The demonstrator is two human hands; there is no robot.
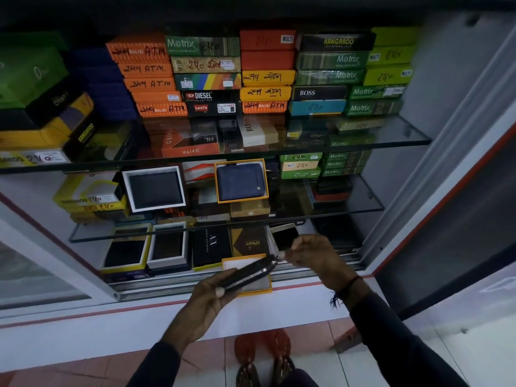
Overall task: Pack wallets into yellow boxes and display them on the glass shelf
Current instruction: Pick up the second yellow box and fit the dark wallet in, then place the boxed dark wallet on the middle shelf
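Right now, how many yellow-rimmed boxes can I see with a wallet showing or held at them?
2. One yellow box stands displayed on the middle glass shelf, holding a blue wallet. Another yellow box sits under the zip wallet in the left hand. Others may be hidden.

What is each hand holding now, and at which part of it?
The left hand grips the black zip wallet at its lower end. The right hand pinches the zip pull at the upper end with its fingers.
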